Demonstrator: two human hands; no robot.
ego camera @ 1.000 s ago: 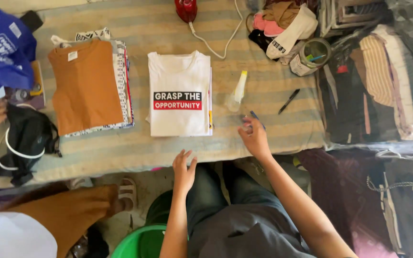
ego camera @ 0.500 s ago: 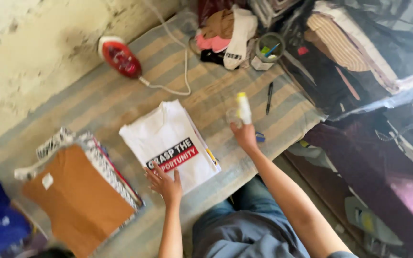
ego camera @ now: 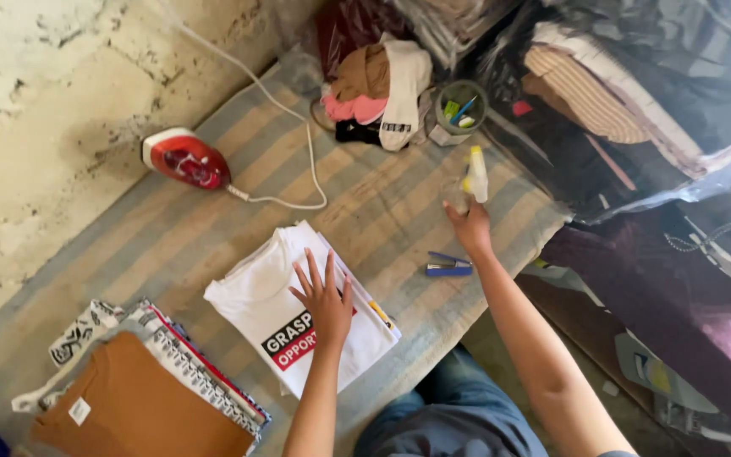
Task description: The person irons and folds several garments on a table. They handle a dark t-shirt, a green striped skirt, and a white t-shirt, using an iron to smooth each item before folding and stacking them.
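The left hand (ego camera: 325,296) lies flat, fingers spread, on a folded white T-shirt (ego camera: 285,296) with a dark and red print block; its grip is open and holds nothing, only pressing the cloth down. The shirt sits on a small stack near the front edge of the striped surface (ego camera: 213,220). The right hand (ego camera: 469,227) reaches away toward the far right of the surface, its grip closed around the base of a clear spray bottle (ego camera: 471,179) with a yellow-and-white nozzle, which stands upright just in front of a round cup of pens (ego camera: 460,106).

To do this well, I judge the pressing palm should stay centred so the fold does not slide off the stack beneath; the bottle is best held low and firm, nozzle turned away from the face. A blue stapler (ego camera: 448,266) lies just beside the right wrist and could be knocked. The red iron (ego camera: 186,158) rests well apart at the far left, its white cord (ego camera: 298,144) looping across the stripes near the shirt; a brown folded pile (ego camera: 141,406) sits to the left.
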